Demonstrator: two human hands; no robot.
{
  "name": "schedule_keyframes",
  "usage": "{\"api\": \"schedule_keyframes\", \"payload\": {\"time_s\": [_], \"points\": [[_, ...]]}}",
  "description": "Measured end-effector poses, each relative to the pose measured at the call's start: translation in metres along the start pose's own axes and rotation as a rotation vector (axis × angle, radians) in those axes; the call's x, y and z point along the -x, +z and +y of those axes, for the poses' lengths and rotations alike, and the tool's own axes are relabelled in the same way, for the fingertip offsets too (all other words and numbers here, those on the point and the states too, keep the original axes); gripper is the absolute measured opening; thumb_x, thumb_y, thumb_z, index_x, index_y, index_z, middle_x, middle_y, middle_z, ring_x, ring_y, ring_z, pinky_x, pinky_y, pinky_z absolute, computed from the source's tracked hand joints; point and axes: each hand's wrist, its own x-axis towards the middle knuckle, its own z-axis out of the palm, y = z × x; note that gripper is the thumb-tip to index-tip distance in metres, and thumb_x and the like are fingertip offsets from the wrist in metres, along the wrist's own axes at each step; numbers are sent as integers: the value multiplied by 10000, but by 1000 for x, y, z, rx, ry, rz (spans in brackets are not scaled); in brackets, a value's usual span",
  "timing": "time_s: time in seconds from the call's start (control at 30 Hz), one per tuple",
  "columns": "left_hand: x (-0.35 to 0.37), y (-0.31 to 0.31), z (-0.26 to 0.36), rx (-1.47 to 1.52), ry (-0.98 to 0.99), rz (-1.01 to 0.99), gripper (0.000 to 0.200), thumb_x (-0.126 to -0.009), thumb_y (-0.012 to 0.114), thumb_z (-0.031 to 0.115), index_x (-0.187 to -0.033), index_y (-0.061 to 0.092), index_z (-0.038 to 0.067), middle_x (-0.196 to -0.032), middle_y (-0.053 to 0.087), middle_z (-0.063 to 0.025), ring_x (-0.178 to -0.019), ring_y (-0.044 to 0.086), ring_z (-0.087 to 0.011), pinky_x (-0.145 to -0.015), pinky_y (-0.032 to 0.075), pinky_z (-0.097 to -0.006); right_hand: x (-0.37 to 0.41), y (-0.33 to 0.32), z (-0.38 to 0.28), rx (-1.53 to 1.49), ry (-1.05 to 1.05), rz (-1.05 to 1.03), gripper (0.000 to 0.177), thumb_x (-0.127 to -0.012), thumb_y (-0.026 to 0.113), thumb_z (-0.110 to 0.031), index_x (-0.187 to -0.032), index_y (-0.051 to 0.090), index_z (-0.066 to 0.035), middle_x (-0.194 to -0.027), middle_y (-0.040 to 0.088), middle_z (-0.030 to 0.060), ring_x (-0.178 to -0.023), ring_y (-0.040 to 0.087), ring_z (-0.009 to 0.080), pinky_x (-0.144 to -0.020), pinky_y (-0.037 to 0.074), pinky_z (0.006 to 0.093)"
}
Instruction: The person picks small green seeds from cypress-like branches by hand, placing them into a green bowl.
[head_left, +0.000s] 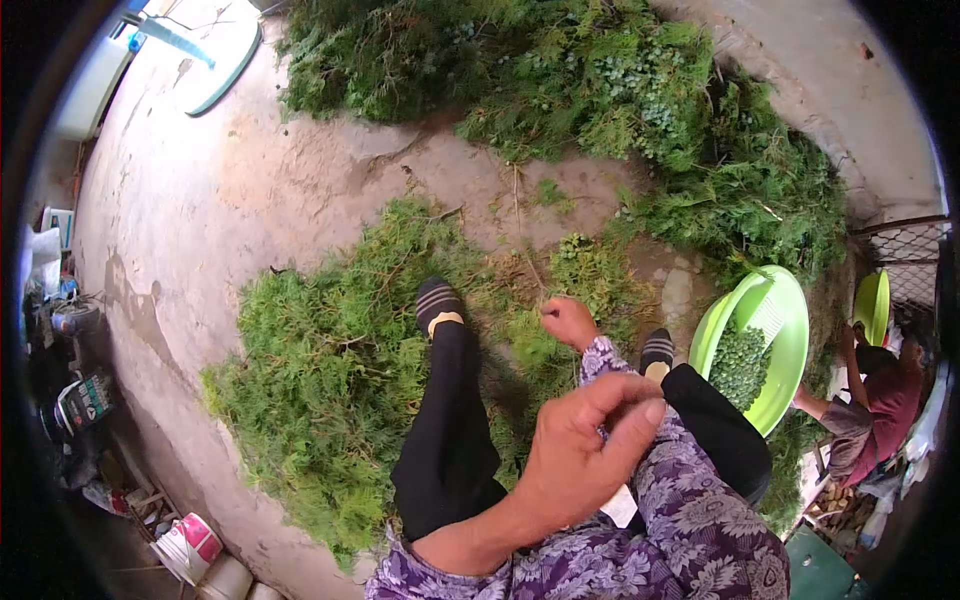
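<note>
My left hand (pixel 585 450) is close to the camera, its fingers curled and its thumb pressed near the index finger; anything in the pinch is hidden. Farther out, my right hand (pixel 570 323) is closed above the cut evergreen sprigs (pixel 530 345) between my feet, with a tiny dark spot at its fingertips. A lime-green plastic basin (pixel 700 335) stands tilted by my right leg. Inside it lie many small round green cones (pixel 738 368). To the left of my legs spreads a pile of leafy evergreen branches (pixel 320 370).
A larger heap of branches (pixel 590 80) lies along the wall. At the right sits another person (pixel 885 410) near a second green basin (pixel 873 307). Buckets (pixel 187 545) and containers (pixel 82 400) line the left side of the concrete floor (pixel 200 220).
</note>
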Motion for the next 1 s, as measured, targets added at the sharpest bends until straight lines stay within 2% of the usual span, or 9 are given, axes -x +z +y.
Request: {"api": "schedule_keyframes", "payload": {"time_s": [0.03,0.1,0.17,0.37,0.47,0.53,0.73,0.93,1.0], "points": [[2,-1,7,-83,-26,-22,183,-825,568,135,-941,576,-6,-756,591,-31,-672,534,-78,-601,423,-208,-7,-2,-10,131,-121,72,198,-694,585,-178,-823,613,-30,-705,604,108,-654,589,239,-626,471,329],[3,-1,11,-166,-57,-39,177,-817,574,121,-935,576,-11,-760,594,-41,-678,545,-88,-616,432,-218,-26,-9,-32,49,-75,67,211,-700,569,-188,-817,606,-17,-726,597,141,-692,578,279,-659,460,367],[4,0,10,-248,74,-42,160,-799,583,87,-923,579,-13,-765,598,-68,-675,557,-101,-613,438,-227,-47,-2,-43,-29,-26,61,226,-707,554,-199,-811,598,-4,-747,590,174,-730,567,319,-693,449,404],[6,-3,15,-232,30,-47,172,-776,595,55,-933,581,-15,-782,594,-101,-662,573,-134,-598,442,-230,-115,48,-39,211,-355,241,170,-708,521,-102,-846,583,-25,-861,569,182,-798,555,363,-719,456,415],[6,-6,13,-249,8,-28,176,-776,594,54,-933,580,-22,-778,594,-107,-663,574,-136,-599,442,-231,-125,37,-54,505,-43,6,156,-717,489,-56,-850,570,-35,-927,540,200,-852,553,375,-727,456,455],[5,-4,9,-281,167,112,159,-771,607,112,-888,586,7,-652,518,-74,-505,465,-114,-456,361,-252,-118,27,-63,539,-28,1,171,-730,484,-54,-854,599,-28,-950,546,204,-859,562,357,-731,463,441],[7,-10,12,-292,166,69,133,-795,584,80,-893,572,-9,-661,518,-71,-521,472,-135,-459,362,-256,-119,35,-43,588,-43,37,173,-742,506,-64,-872,619,-55,-968,560,199,-861,573,338,-734,466,431],[7,-9,12,-242,157,88,139,-793,589,79,-895,571,-13,-662,517,-71,-521,470,-133,-460,361,-252,-120,40,-31,396,14,88,166,-759,508,-165,-837,609,-59,-849,590,185,-813,574,344,-705,461,426],[7,-9,13,-251,161,82,137,-792,591,78,-893,572,-13,-665,520,-71,-520,470,-132,-460,361,-252,-118,41,-29,-50,104,234,162,-739,508,-183,-790,608,-67,-763,596,167,-765,577,339,-684,457,416]]}}
